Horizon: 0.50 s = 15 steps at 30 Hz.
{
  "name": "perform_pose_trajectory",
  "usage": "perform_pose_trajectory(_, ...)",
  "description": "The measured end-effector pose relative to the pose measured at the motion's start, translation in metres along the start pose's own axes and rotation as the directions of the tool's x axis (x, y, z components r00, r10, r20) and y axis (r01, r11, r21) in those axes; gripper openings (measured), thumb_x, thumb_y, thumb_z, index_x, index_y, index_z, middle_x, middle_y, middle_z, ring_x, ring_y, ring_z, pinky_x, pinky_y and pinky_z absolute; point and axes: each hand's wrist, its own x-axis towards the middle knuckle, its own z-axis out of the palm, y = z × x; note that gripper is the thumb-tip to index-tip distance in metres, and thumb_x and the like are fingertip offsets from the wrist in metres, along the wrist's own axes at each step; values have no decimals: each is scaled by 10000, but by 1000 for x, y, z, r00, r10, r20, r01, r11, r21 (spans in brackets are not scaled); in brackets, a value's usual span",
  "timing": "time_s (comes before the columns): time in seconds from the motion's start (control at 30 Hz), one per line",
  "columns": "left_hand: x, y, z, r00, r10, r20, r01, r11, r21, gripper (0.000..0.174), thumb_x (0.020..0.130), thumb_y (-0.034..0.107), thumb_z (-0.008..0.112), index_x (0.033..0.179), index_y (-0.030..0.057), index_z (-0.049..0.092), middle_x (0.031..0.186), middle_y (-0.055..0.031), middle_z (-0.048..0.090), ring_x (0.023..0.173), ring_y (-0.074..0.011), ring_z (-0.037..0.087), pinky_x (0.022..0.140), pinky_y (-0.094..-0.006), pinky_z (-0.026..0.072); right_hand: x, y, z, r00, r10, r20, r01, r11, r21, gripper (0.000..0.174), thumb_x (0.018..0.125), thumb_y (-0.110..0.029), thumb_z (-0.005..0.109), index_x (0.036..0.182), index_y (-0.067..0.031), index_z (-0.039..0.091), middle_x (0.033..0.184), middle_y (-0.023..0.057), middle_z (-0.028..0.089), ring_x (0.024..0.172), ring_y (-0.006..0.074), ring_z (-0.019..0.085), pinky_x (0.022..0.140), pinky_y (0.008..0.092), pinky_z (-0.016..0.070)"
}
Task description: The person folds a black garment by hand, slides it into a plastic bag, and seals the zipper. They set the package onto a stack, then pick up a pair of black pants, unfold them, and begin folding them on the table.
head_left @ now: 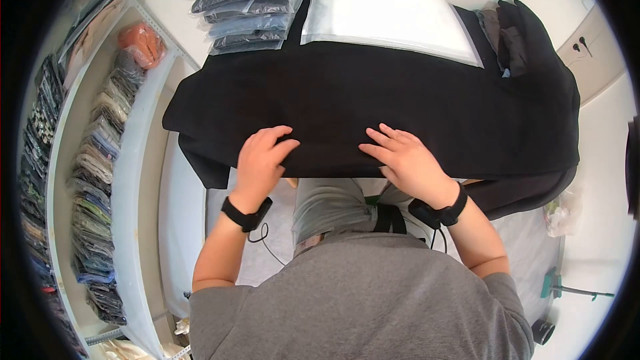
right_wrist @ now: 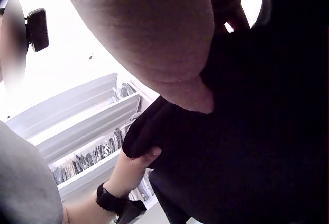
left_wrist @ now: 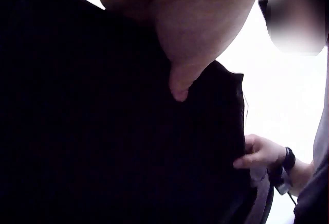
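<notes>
A black cloth (head_left: pixel 320 93) covers the table in front of me and hangs over its edges. Near the front edge, my left hand (head_left: pixel 261 157) lies on the cloth with its fingers loosely spread. My right hand (head_left: pixel 408 160) touches the same cloth farther right, fingers extended and slightly parted. Bare cloth shows between the two hands, and neither grips anything in the head view. The left wrist view shows the left thumb (left_wrist: pixel 181 82) against the dark cloth. In the right wrist view, the right thumb (right_wrist: pixel 193 98) lies over it too.
At the back left rises a stack of bagged folded clothes (head_left: pixel 250 7). Beside it lies a pile of clear-edged white plastic bags (head_left: pixel 393 17). Dark folded garments (head_left: pixel 512 43) sit at the back right. Shelves (head_left: pixel 143 140) full of bagged clothes line the left side.
</notes>
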Motion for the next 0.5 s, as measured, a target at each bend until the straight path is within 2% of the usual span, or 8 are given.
perform_pose_trajectory(0.1, 9, -11, -15, 998, -34, 54, 37, 997, -61, 319, 579, -73, 608, 874, 42, 645, 939, -119, 633, 895, -303, 599, 768, -364, 484, -8, 16, -14, 996, 83, -23, -81, 995, 53, 392, 672, -1, 591, 1061, -43, 613, 1200, 124, 596, 1146, 271, 549, 927, 378, 462)
perform_pose_trajectory(0.17, 14, -18, -18, 999, -13, 35, 16, 997, -75, 241, 656, -38, 614, 889, 18, 630, 862, -139, 634, 857, -320, 604, 759, -367, 485, -14, 27, -26, 989, 147, -2, -145, 982, 122, 375, 661, 18, 571, 1033, -6, 608, 1124, 129, 630, 1066, 284, 595, 874, 369, 497)
perform_pose_trajectory(0.23, 24, -21, -23, 982, -159, 104, 173, 976, -136, 141, 755, 8, 607, 895, -6, 608, 824, -141, 632, 828, -336, 607, 752, -359, 484, -15, 40, -34, 979, 193, -62, -175, 959, 221, 207, 763, -49, 610, 959, 13, 628, 917, 158, 667, 856, 300, 651, 768, 346, 515)
perform_pose_trajectory(0.27, 33, -23, -24, 968, -206, 143, 234, 948, -218, 106, 850, 83, 573, 852, -22, 586, 773, -163, 611, 790, -347, 602, 715, -352, 477, -14, 46, -45, 956, 293, 9, -284, 917, 281, 172, 789, -79, 620, 928, 22, 633, 856, 164, 655, 783, 285, 637, 725, 338, 502)
perform_pose_trajectory(0.37, 61, -38, -23, 914, -287, 286, 329, 938, -111, 181, 877, 136, 558, 789, -22, 572, 746, -181, 590, 767, -355, 595, 670, -352, 467, -7, 70, -65, 876, 458, 155, -483, 815, 320, 193, 841, -145, 631, 862, 47, 633, 725, 173, 609, 630, 235, 570, 625, 320, 455)
perform_pose_trajectory(0.4, 67, -41, -19, 927, -267, 264, 296, 952, -78, 310, 898, 240, 548, 721, -15, 544, 731, -184, 588, 753, -361, 594, 659, -417, 466, -6, 80, -65, 833, 519, 193, -551, 808, 206, 223, 835, -199, 619, 886, 14, 662, 804, 203, 640, 766, 359, 623, 694, 380, 491)
perform_pose_trajectory(0.43, 69, -44, -14, 930, -260, 260, 289, 954, -79, 310, 898, 240, 548, 721, -15, 544, 731, -184, 588, 753, -361, 594, 659, -417, 466, -6, 87, -62, 833, 522, 185, -552, 809, 204, 223, 835, -199, 619, 886, 14, 662, 804, 203, 640, 766, 359, 623, 694, 380, 491)
perform_pose_trajectory(0.5, 70, -49, -6, 920, -274, 281, 229, 956, 183, 327, 896, 276, 548, 745, -13, 569, 740, -185, 595, 749, -368, 588, 651, -414, 461, -6, 97, -54, 788, 585, 194, -604, 795, 57, 247, 854, -225, 592, 878, 9, 664, 825, 206, 639, 786, 367, 618, 713, 399, 487)
